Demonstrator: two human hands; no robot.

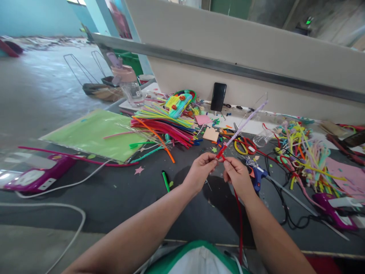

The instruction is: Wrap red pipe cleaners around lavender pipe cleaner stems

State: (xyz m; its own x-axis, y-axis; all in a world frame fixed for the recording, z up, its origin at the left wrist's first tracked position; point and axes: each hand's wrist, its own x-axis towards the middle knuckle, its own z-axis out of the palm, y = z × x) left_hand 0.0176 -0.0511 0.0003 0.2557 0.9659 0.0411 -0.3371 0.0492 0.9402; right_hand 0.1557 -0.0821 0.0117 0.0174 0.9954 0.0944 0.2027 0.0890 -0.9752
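My left hand [201, 171] is closed in a pinch around the lower end of a thin stem [242, 125] wrapped in pale purple fuzz. The stem tilts up and to the right, and a fine wire loop shows at its top. Red wrapping [221, 151] covers the stem just above my fingers. Close beside it, my right hand [236, 173] pinches a red fuzzy strand [239, 217] at the stem's base. This strand hangs from the hand past the table's front edge. Below both hands is the dark tabletop [196, 213].
A blue glue gun [259, 178] lies right of my right hand, with black cables nearby. Bundled pipe cleaners [171, 127], yellow-handled scissors [241, 146] and a green marker [165, 181] lie around. A phone [218, 97] leans at the back; a bottle [129, 85] stands left.
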